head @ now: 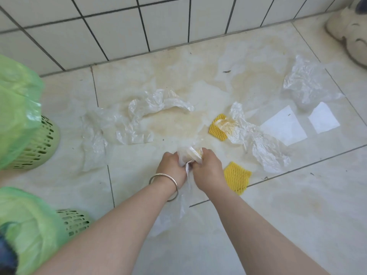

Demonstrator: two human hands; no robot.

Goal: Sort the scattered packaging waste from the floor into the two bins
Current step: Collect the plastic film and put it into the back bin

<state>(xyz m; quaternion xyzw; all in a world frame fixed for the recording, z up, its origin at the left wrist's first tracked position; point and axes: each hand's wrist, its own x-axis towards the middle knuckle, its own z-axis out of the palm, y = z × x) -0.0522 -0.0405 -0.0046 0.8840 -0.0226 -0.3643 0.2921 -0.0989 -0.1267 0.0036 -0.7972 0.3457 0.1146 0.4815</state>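
Observation:
Both my hands grip one crumpled clear plastic bag (191,153) low over the floor. My left hand (172,165), with a metal bangle on its wrist, holds the bag's left side. My right hand (206,167) holds its right side, and a strip of the bag hangs down between my forearms. A yellow foam net (237,178) lies just right of my right hand. Another yellow foam net (216,128) lies farther back, partly under a clear bag (258,141). Two green bins with green liners stand at the left, the far bin (42,143) and the near bin (76,221).
More clear bags lie on the tiles: one at centre left (139,118), one at the far right (305,84). Two white paper pieces (284,128) (323,118) lie at the right. A tiled wall (119,26) runs along the back. A pale slipper (349,30) sits at the top right.

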